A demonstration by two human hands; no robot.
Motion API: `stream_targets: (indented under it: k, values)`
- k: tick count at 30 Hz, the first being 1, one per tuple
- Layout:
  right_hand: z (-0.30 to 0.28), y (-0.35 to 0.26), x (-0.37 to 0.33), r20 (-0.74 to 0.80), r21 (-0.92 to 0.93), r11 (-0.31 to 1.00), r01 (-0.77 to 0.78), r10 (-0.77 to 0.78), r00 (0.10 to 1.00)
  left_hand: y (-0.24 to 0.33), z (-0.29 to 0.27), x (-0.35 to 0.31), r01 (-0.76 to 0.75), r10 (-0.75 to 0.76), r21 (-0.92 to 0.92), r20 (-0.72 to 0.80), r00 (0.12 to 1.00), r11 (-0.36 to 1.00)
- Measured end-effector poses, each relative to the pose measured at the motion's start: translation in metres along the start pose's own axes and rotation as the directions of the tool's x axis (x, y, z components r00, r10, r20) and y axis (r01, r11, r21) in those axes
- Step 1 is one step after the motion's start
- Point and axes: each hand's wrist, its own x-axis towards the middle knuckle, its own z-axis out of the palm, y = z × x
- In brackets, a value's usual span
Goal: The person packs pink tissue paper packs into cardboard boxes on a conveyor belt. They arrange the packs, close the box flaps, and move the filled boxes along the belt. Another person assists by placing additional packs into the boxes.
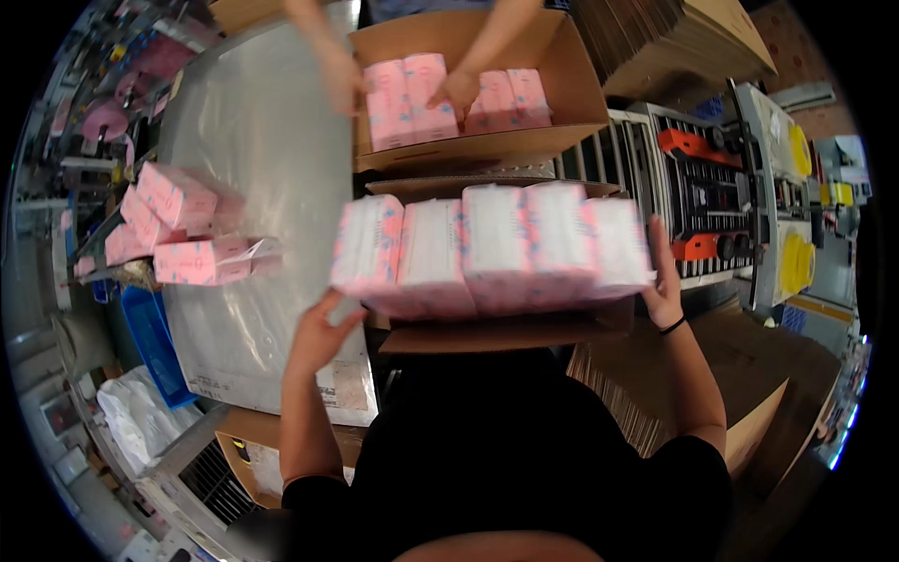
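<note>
- Still loose on the far left, a small heap of pink packs lay on the shiny tabletop, well apart from both of the person's hands; judged from that, some stock was left to box.
- The left hand came up from the lower edge with the forearm raised and the wrist bent back; its grip was spread, palm and fingers pressed flat against the left end of the row of packs.
- That row, several pink-and-white packs side by side, was clamped between the two hands and held just above the near box, whose open flaps showed in front of and behind it. The row hid the inside of the box, so how full it was could not be told; this load looked not yet set down.
- The right hand, a dark band at its wrist, mirrored the left: fingers spread upright, pressing the right end of the row.
- Beyond, a co-worker's hand rested on packs already laid in the far box, which seemed partly filled, with bare cardboard showing on its right.
</note>
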Motion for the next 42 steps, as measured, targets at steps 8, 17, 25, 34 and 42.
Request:
stream_targets:
  k: [8, 17, 25, 34, 42]
  values:
    - [0.064, -0.001, 0.033, 0.235, -0.549, 0.833, 0.074, 0.069, 0.970, 0.054, 0.095, 0.098, -0.446, 0.220, 0.492, 0.450, 0.865, 0.748]
    - [0.140, 0.115, 0.027, 0.328, -0.675, 0.732, -0.090, 0.407, 0.852, -0.018, 0.181, 0.185, -0.383, 0.101, 0.736, 0.398, 0.912, 0.558]
    - [0.189, 0.211, 0.149, 0.506, -0.713, 0.701, 0.032, 0.481, 0.716, -0.077, 0.252, 0.270, -0.181, 0.170, 0.629, 0.079, 0.982, 0.756]
    - [0.226, 0.219, 0.114, 0.387, -0.796, 0.598, 0.096, 0.380, 0.840, -0.154, 0.269, 0.190, -0.239, 0.304, 0.625, 0.004, 0.953, 0.743]
    - [0.220, 0.096, 0.057, 0.602, -0.627, 0.764, 0.152, 0.352, 0.717, -0.029, 0.054, 0.002, -0.225, 0.250, 0.121, -0.262, 0.932, 0.967]
